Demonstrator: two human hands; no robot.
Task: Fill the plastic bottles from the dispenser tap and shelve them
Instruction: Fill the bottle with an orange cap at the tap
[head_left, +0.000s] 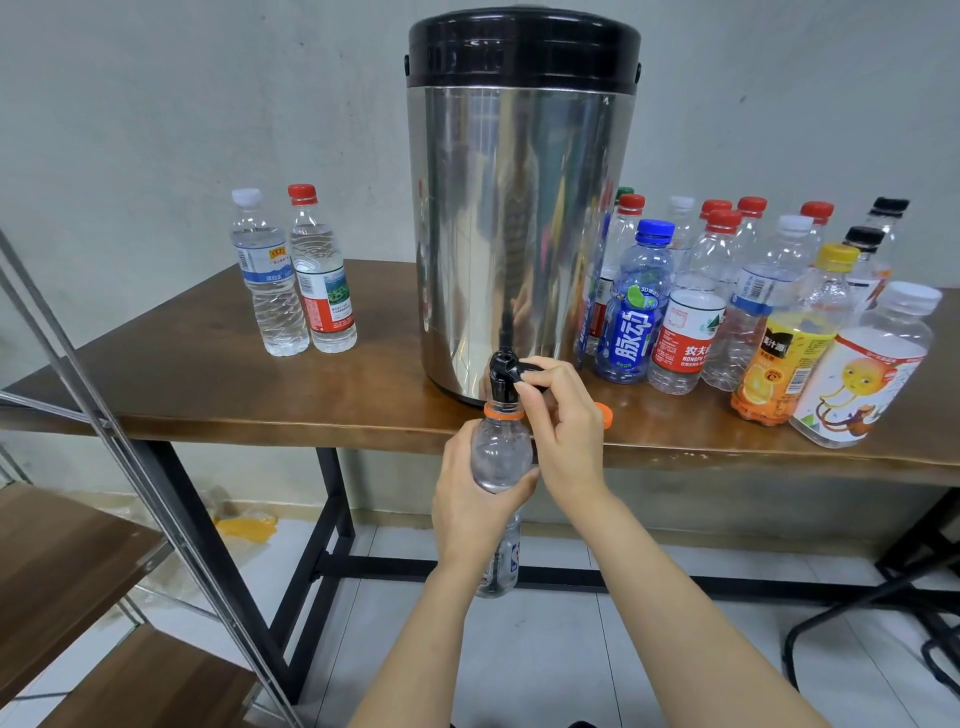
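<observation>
"Two hands busy?"
"Both. The left hand (470, 499) has its fingers wrapped round the clear plastic bottle (501, 452), holding it upright in front of the bench (208, 374) edge, with its orange-ringed mouth right under the black tap (505, 370)."
"And the right hand (566, 431)?"
"Its fingers pinch the tap's lever, low on the steel dispenser (519, 234)."
"The cap?"
"An orange cap (604, 414) lies on the bench just behind the right hand, partly hidden."
"Other bottles?"
"Left of the dispenser stand two capped bottles of water (270, 291), touching. A crowd of capped, empty-looking bottles (691, 312) stands to its right. Wooden shelves (62, 561) show at far left."
</observation>
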